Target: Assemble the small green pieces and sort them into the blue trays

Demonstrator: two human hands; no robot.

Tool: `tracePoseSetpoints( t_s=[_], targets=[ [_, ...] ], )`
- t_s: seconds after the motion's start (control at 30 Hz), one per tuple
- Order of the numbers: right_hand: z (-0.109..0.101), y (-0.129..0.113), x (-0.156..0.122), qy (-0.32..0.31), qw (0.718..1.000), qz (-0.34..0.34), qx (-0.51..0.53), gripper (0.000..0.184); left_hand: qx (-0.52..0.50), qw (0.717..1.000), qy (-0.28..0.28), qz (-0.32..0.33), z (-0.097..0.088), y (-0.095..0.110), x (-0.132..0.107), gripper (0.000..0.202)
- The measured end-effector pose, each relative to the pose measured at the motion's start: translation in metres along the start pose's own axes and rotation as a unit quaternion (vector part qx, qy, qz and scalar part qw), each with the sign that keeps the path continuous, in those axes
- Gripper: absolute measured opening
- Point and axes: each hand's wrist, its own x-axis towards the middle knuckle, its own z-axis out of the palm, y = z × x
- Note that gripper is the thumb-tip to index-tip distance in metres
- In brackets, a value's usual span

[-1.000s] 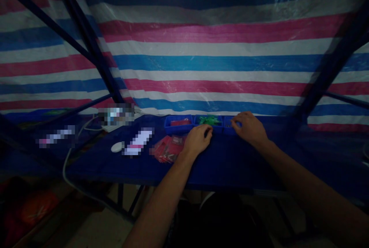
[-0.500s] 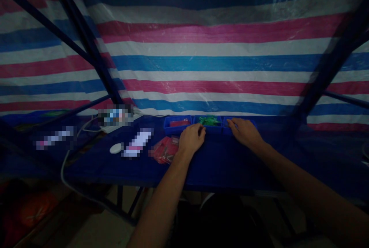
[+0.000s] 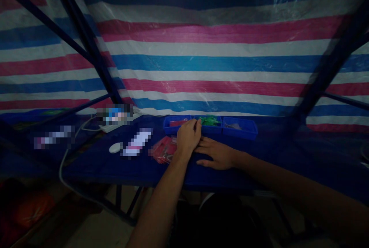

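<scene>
My left hand (image 3: 188,137) is curled in front of the left blue bin (image 3: 169,129) and the middle blue bin (image 3: 211,130). Its fingers are bent together, and whatever they may hold is hidden. Beside its fingertips, my right hand (image 3: 218,155) lies palm down on the table with fingers spread. Green plastic pieces (image 3: 210,120) fill the middle bin, and a red item (image 3: 178,123) is in the left one. Small pale pieces (image 3: 234,126) lie in the right blue bin (image 3: 243,134). A clear plastic bag of red pieces (image 3: 162,150) rests left of my left wrist, partly covered.
On the blue table (image 3: 138,173), a phone with a blurred screen (image 3: 137,142) and a white oval object (image 3: 115,147) lie to the left. Behind them is a white power strip (image 3: 111,126) with a trailing cable (image 3: 63,163). Dark metal posts (image 3: 317,83) stand before a striped sheet (image 3: 213,63).
My right hand has left the right bin and come down and left to the table beside my left hand. My left hand has shifted slightly left, its fingers drawn in.
</scene>
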Motion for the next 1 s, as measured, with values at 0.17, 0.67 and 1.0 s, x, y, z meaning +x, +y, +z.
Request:
tracePoseSetpoints(
  t_s=[0.17,0.67,1.0],
  targets=[
    [-0.003,0.013,-0.007,-0.014,1.0,0.02,0.014,0.046,0.004,1.0,-0.008,0.014,0.0,0.0,0.0,0.041],
    [-0.014,0.047,-0.034,0.136,0.974,0.179,-0.003,0.022,-0.077,0.991,-0.076,0.079,0.011,0.001,-0.001,0.03],
    [-0.02,0.056,-0.037,0.273,0.924,0.255,0.089,0.02,-0.137,0.976,-0.141,0.094,0.017,0.001,-0.005,0.035]
  ],
)
